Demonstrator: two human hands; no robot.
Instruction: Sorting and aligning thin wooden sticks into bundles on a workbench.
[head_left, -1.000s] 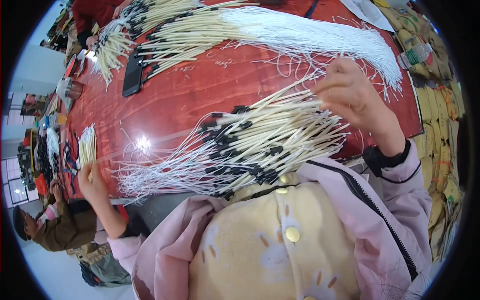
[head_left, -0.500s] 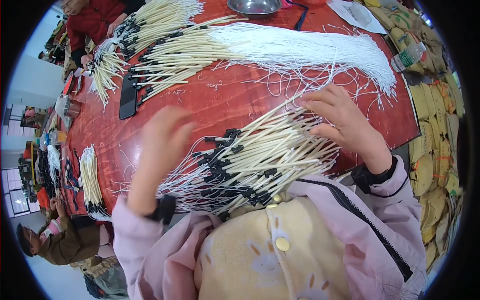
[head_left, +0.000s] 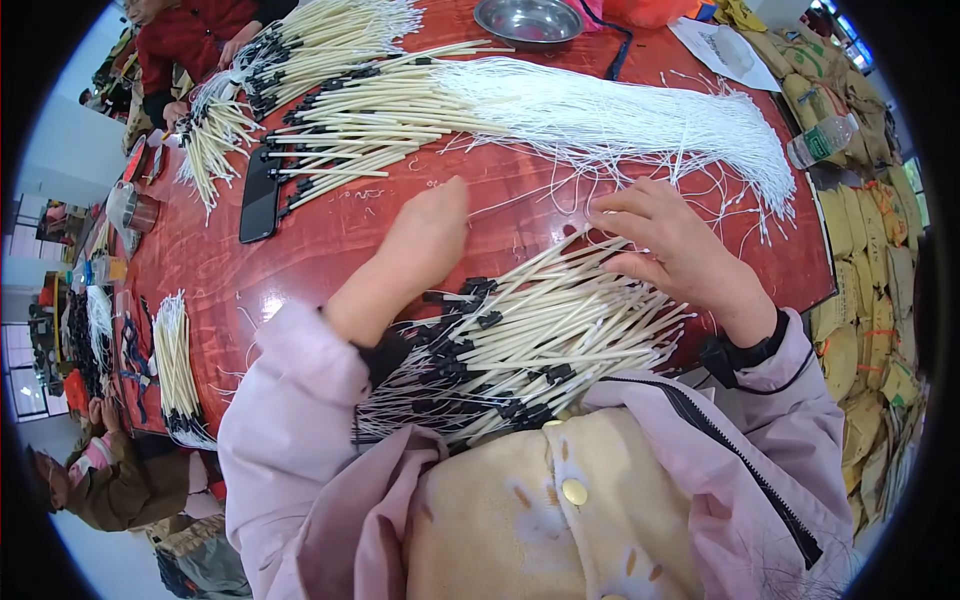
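My left hand (head_left: 425, 235) is closed above the middle of the table, and a thin white cord (head_left: 520, 203) runs rightward from its fingertips. Over the upper right of the near pile, my right hand (head_left: 670, 245) has curved fingers with the thumb apart. The tip of a cream stick lies just by those fingers; no firm grip on it shows. That pile holds many cream sticks (head_left: 560, 315) with black clips (head_left: 455, 360) and white strings at their left ends, close against my front. Part of the strings is hidden by my left forearm.
Across the red table (head_left: 330, 245) lies a large bundle of white cords (head_left: 640, 105) beside more clipped sticks (head_left: 340, 125). A black phone (head_left: 259, 195), a metal bowl (head_left: 530, 20) and a plastic bottle (head_left: 823, 140) are around it. Other people sit at the left; yellow sacks (head_left: 860, 290) stand right.
My left hand has swung right and upward from the left side, its fingers now closed with a white cord at the tips. My right hand has stayed nearly in place.
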